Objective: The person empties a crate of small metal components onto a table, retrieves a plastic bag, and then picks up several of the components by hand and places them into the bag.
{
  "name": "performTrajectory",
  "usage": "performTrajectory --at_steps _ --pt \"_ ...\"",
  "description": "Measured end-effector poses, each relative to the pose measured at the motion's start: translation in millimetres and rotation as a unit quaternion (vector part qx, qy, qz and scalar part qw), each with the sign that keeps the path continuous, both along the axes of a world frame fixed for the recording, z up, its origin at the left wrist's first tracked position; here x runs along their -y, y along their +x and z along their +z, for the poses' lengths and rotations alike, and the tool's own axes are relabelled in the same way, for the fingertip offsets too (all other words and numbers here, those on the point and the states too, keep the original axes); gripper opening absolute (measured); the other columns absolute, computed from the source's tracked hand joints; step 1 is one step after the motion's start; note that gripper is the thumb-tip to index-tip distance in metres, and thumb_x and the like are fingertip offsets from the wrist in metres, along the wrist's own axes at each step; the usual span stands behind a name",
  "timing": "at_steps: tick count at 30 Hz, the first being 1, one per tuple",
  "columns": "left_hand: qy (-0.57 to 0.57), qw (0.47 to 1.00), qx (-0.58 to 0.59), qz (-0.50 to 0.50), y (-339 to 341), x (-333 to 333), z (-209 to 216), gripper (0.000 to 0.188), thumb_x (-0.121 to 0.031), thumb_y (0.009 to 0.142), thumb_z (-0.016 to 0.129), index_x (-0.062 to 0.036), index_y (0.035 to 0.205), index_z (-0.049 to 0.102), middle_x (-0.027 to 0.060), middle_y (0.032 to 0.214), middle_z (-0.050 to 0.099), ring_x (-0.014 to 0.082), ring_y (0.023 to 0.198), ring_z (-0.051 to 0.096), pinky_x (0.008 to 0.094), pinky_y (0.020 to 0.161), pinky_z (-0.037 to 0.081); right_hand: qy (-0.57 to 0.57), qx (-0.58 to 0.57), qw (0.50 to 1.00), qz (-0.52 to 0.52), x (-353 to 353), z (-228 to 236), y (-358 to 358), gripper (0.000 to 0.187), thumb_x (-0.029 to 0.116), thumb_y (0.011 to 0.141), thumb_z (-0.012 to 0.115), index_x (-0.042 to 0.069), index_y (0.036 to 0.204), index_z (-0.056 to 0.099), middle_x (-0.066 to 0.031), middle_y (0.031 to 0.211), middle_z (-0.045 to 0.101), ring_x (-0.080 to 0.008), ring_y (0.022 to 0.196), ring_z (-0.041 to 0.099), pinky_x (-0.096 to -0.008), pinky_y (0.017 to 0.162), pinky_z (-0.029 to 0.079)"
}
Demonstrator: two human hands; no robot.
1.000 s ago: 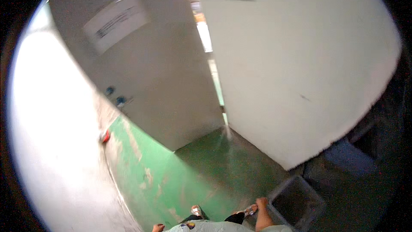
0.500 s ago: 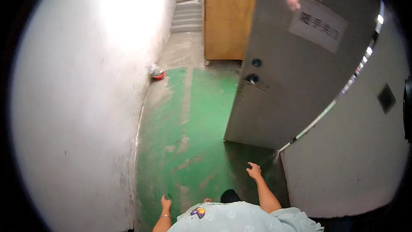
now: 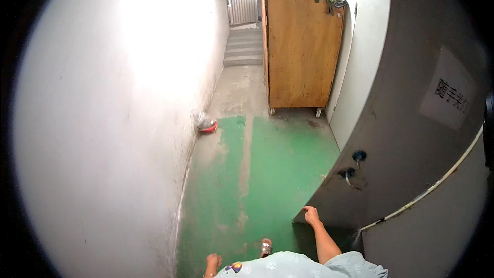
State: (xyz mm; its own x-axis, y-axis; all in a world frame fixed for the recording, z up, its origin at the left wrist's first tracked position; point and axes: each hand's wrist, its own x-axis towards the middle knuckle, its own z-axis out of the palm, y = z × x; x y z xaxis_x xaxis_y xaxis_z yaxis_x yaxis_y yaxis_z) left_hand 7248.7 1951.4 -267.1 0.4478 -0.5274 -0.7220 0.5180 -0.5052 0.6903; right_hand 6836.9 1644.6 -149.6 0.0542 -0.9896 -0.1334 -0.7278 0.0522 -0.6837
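My right hand is held out ahead, bare, its fingers loosely bent and somewhat apart. In the picture it overlaps the low free edge of a grey door; whether it touches the door cannot be told. Two dark round fittings, one a lever handle, sit on the door above that hand. Low on the left, my left hand hangs beside my pale green top, its fingers curled in with nothing seen in them. A sandalled foot shows on the floor between my hands.
A tall wooden cabinet on casters stands ahead on the right, cloth and other items on top. Grey steps rise at the far end. A plastic-wrapped bundle with a red base lies against the white left wall. The green floor paint is worn.
I have moved forward. The door has shifted right and lower in view, uncovering more of the cabinet. My right hand now overlaps the door's edge; my left hand sits lower.
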Motion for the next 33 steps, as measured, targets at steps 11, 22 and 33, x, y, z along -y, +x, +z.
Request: performTrajectory --at_steps 11,22,33 --pt "0.162 0.985 0.027 -0.062 97.5 210.7 15.7 0.010 -0.005 0.075 0.046 -0.0020 0.070 0.054 0.0082 0.056 0.051 0.0192 0.046 0.049 0.0327 0.040 0.037 0.103 -0.305 0.947 -0.005 197.9 -18.5 36.9 0.025 0.015 0.077 0.048 0.008 0.095 0.065 -0.0138 0.104 0.060 -0.0307 0.099 0.055 -0.0433 0.086 0.040" --pt "0.001 0.874 0.185 -0.450 189.2 708.7 8.6 0.009 -0.003 0.069 0.048 -0.0003 0.061 0.051 0.0064 0.047 0.044 0.0175 0.043 0.045 0.0319 0.039 0.036 0.293 -0.219 0.871 -0.327 242.5 -30.5 44.7 0.021 0.017 0.074 0.056 0.006 0.090 0.064 -0.0169 0.097 0.062 -0.0330 0.093 0.060 -0.0429 0.079 0.047" --pt "-0.150 0.688 0.030 -0.709 -290.7 960.2 81.1 0.040 -0.009 0.082 0.050 0.0009 0.121 0.047 0.0145 0.094 0.063 0.0192 0.075 0.063 0.0267 0.054 0.046 0.199 -0.100 0.866 -0.447 213.0 -61.1 66.4 0.020 0.013 0.075 0.048 0.000 0.076 0.063 -0.0208 0.080 0.061 -0.0384 0.080 0.059 -0.0470 0.071 0.048"
